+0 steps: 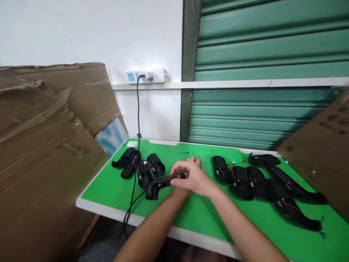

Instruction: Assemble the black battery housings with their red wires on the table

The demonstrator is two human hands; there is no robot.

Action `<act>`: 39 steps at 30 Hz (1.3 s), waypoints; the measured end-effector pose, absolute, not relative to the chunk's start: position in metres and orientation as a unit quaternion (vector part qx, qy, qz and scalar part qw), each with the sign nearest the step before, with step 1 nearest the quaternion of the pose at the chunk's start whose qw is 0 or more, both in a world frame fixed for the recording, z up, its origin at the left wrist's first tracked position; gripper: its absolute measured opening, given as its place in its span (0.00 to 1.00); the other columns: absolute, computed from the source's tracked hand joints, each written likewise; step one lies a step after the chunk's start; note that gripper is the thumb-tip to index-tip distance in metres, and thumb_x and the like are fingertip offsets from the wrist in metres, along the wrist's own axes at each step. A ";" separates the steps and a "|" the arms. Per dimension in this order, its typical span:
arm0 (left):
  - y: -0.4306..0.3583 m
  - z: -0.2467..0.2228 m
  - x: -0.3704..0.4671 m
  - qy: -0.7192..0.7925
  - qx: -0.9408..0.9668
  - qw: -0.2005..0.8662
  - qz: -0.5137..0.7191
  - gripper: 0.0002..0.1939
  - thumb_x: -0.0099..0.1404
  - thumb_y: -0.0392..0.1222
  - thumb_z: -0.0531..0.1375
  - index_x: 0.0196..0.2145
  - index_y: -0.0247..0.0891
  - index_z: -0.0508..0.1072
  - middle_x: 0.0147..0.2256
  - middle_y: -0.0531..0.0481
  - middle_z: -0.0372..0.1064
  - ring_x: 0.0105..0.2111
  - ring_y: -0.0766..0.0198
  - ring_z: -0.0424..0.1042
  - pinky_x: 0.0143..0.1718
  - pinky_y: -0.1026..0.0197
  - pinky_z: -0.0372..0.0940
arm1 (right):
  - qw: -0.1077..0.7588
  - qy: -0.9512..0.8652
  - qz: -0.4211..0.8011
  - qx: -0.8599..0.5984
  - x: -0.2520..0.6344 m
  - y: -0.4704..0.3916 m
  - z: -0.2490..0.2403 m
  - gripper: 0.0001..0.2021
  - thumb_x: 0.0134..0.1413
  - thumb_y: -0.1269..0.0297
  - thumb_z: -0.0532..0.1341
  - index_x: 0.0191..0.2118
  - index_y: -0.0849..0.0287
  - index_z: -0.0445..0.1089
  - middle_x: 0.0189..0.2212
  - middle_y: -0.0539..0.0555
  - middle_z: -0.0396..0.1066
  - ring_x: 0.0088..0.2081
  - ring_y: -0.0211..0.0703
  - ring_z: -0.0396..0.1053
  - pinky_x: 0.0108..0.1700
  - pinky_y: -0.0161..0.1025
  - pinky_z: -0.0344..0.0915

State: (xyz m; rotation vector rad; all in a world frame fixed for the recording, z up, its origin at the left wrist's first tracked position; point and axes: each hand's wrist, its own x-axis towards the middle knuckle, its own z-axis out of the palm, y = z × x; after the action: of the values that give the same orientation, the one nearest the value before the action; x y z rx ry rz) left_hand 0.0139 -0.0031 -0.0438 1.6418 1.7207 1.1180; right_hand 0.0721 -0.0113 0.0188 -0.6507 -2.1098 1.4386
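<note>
My right hand (194, 177) is closed, thumb and fingers pinching one end of a curved black plastic shell (156, 190) with a thin red wire along it. The shell's wider end points left, above the green mat. My left hand (195, 160) reaches under and past the right one, which hides most of it. Its visible fingertips stretch forward over the mat, apart from each other. Just beyond lies a small thin wire piece (187, 153). Left of the held shell are more black shells (156, 164) with red wires; another group of shells (243, 183) lies to the right.
A black cable (138, 105) hangs from a wall power strip (158, 75) and crosses the table's left side. Cardboard sheets (49, 156) stand at the left, and a cardboard box (321, 145) at the right. A small white block (132, 144) sits at the far left corner.
</note>
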 end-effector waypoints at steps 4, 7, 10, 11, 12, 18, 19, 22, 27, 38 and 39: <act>0.007 -0.032 -0.010 0.602 0.542 0.381 0.445 0.25 0.72 0.57 0.50 0.59 0.43 0.68 0.44 0.44 0.75 0.55 0.43 0.71 0.56 0.38 0.67 | 0.346 -0.671 0.617 -0.224 0.106 0.040 0.035 0.13 0.40 0.58 0.71 0.32 0.56 0.71 0.28 0.49 0.72 0.32 0.41 0.69 0.37 0.38 0.64; 0.012 -0.019 -0.026 0.565 0.535 0.460 0.427 0.37 0.71 0.66 0.40 0.56 0.37 0.71 0.37 0.40 0.78 0.43 0.44 0.78 0.43 0.43 0.74 | 0.362 -0.637 0.634 -0.249 0.136 0.064 0.041 0.10 0.39 0.62 0.69 0.31 0.58 0.73 0.27 0.48 0.73 0.32 0.41 0.69 0.38 0.38 0.64; 0.010 -0.009 -0.031 0.464 0.493 0.629 0.382 0.45 0.69 0.71 0.33 0.52 0.32 0.73 0.38 0.36 0.79 0.36 0.47 0.80 0.33 0.50 0.74 | 0.319 -0.674 0.605 -0.281 0.153 0.067 0.036 0.09 0.43 0.62 0.67 0.33 0.58 0.75 0.29 0.50 0.74 0.32 0.42 0.70 0.38 0.40 0.65; 0.008 -0.007 -0.030 0.424 0.469 0.682 0.369 0.43 0.69 0.71 0.37 0.52 0.32 0.73 0.40 0.35 0.79 0.35 0.49 0.81 0.32 0.53 0.74 | 0.309 -0.694 0.582 -0.289 0.155 0.066 0.034 0.09 0.45 0.61 0.67 0.34 0.58 0.76 0.32 0.52 0.74 0.33 0.43 0.71 0.37 0.40 0.66; 0.006 -0.006 -0.028 0.392 0.447 0.717 0.363 0.40 0.69 0.71 0.43 0.52 0.33 0.73 0.42 0.35 0.79 0.35 0.51 0.81 0.32 0.57 0.73 | 0.313 -0.715 0.550 -0.298 0.155 0.063 0.031 0.11 0.46 0.60 0.66 0.37 0.58 0.77 0.37 0.54 0.75 0.35 0.44 0.71 0.37 0.41 0.66; -0.002 -0.013 -0.017 0.373 0.410 0.686 0.471 0.32 0.65 0.62 0.62 0.59 0.40 0.65 0.48 0.39 0.77 0.34 0.55 0.82 0.29 0.59 0.74 | 0.511 -0.727 0.296 -0.352 0.145 0.053 0.019 0.16 0.51 0.61 0.65 0.47 0.55 0.75 0.46 0.57 0.70 0.46 0.47 0.70 0.42 0.42 0.68; -0.002 -0.014 -0.016 0.380 0.416 0.671 0.481 0.34 0.64 0.63 0.63 0.59 0.41 0.64 0.49 0.40 0.76 0.34 0.54 0.82 0.28 0.59 0.75 | 0.518 -0.718 0.300 -0.357 0.142 0.052 0.017 0.12 0.53 0.59 0.64 0.43 0.56 0.75 0.39 0.54 0.71 0.40 0.44 0.70 0.38 0.40 0.67; -0.002 -0.016 -0.016 0.404 0.447 0.619 0.505 0.33 0.64 0.64 0.62 0.57 0.41 0.64 0.53 0.40 0.74 0.33 0.55 0.82 0.27 0.59 0.73 | 0.501 -0.700 0.351 -0.368 0.133 0.048 0.014 0.09 0.54 0.57 0.65 0.36 0.57 0.71 0.24 0.47 0.65 0.25 0.37 0.64 0.28 0.36 0.62; 0.001 -0.020 -0.015 0.411 0.446 0.564 0.560 0.29 0.67 0.61 0.60 0.57 0.42 0.63 0.51 0.45 0.75 0.27 0.62 0.79 0.25 0.62 0.69 | 0.530 -0.679 0.351 -0.368 0.119 0.040 0.005 0.08 0.53 0.60 0.66 0.38 0.58 0.74 0.29 0.51 0.75 0.29 0.39 0.72 0.32 0.36 0.66; 0.012 -0.029 -0.018 0.393 0.389 0.548 0.627 0.23 0.66 0.61 0.60 0.45 0.38 0.67 0.40 0.50 0.75 0.34 0.62 0.77 0.32 0.62 0.71 | 0.508 -0.744 0.314 -0.299 0.122 0.043 -0.002 0.05 0.56 0.65 0.66 0.35 0.55 0.81 0.31 0.52 0.78 0.33 0.42 0.72 0.37 0.41 0.69; 0.013 -0.030 -0.019 0.403 0.389 0.527 0.638 0.21 0.67 0.60 0.60 0.43 0.38 0.68 0.39 0.51 0.74 0.37 0.62 0.77 0.37 0.62 0.72 | 0.487 -0.779 0.274 -0.283 0.123 0.043 -0.001 0.06 0.58 0.68 0.64 0.35 0.54 0.80 0.32 0.52 0.78 0.35 0.43 0.72 0.40 0.43 0.69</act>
State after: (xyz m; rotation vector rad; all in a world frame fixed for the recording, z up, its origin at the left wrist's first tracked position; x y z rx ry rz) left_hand -0.0186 0.0130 -0.0300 0.9308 0.9642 1.5258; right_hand 0.1233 0.0434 -0.0010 -0.6894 -1.8961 0.6670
